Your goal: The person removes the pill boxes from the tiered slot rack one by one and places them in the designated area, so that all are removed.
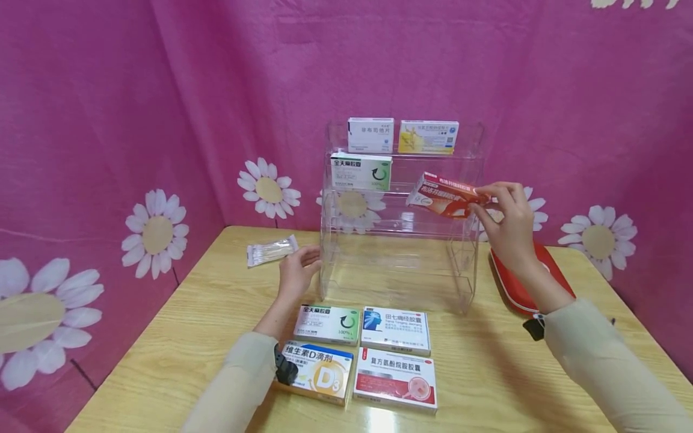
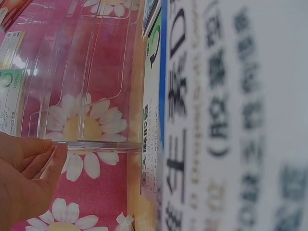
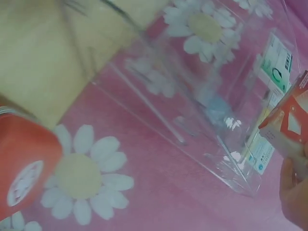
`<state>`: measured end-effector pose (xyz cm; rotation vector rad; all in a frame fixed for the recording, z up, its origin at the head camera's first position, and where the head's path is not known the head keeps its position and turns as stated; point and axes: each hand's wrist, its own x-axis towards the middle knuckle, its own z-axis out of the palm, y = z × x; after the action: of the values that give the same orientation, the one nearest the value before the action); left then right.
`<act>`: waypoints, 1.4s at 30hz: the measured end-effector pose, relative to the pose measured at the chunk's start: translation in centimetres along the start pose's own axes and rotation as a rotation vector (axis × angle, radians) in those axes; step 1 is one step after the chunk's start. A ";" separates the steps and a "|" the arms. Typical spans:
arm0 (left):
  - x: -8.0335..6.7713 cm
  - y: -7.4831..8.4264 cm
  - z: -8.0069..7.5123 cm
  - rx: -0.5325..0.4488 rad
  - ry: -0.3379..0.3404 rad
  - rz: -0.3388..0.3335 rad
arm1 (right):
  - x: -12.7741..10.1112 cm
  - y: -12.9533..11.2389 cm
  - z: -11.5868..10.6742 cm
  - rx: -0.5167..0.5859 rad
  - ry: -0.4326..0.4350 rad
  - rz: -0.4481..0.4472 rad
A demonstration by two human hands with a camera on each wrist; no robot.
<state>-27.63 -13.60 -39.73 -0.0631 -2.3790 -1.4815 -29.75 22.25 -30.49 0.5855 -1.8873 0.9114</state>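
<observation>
A clear acrylic tiered shelf [image 1: 465, 240] stands at the back of the wooden table [image 1: 173, 337]. My right hand [image 1: 506, 219] pinches a red and white medicine box [image 1: 445, 195] by its end and holds it tilted in front of the shelf's middle tier, right side; the same box [image 3: 291, 125] shows at the right wrist view's edge. My left hand [image 1: 298, 270] rests with straight fingers against the shelf's lower left edge [image 2: 96, 144]. A green and white box [image 1: 361, 171] stands on the middle tier. A white box [image 1: 370, 134] and a yellow box [image 1: 428, 136] stand on the top tier.
Several medicine boxes lie in front of the shelf: green and white [image 1: 328, 323], blue and white [image 1: 397, 329], orange D3 [image 1: 319, 373], red and white [image 1: 396, 386]. A packet of cotton swabs [image 1: 272, 249] lies left of the shelf. A red case [image 1: 522, 288] lies to the right.
</observation>
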 end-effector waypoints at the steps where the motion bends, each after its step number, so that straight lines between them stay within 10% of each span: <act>1: 0.0 0.0 0.0 0.002 0.001 -0.001 | -0.5 -0.1 -0.3 0.008 -0.008 -0.016; 15: 0.1 -0.5 0.0 -0.046 -0.002 0.046 | -7.4 1.2 -4.2 -0.083 -0.197 -0.141; 42: 0.2 0.3 -0.2 0.027 -0.021 -0.053 | -14.9 2.6 -7.4 -0.042 -0.603 0.058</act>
<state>-27.68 -13.61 -39.31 -0.0096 -2.4345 -1.4795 -20.88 30.03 -42.51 0.8510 -2.4624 0.7810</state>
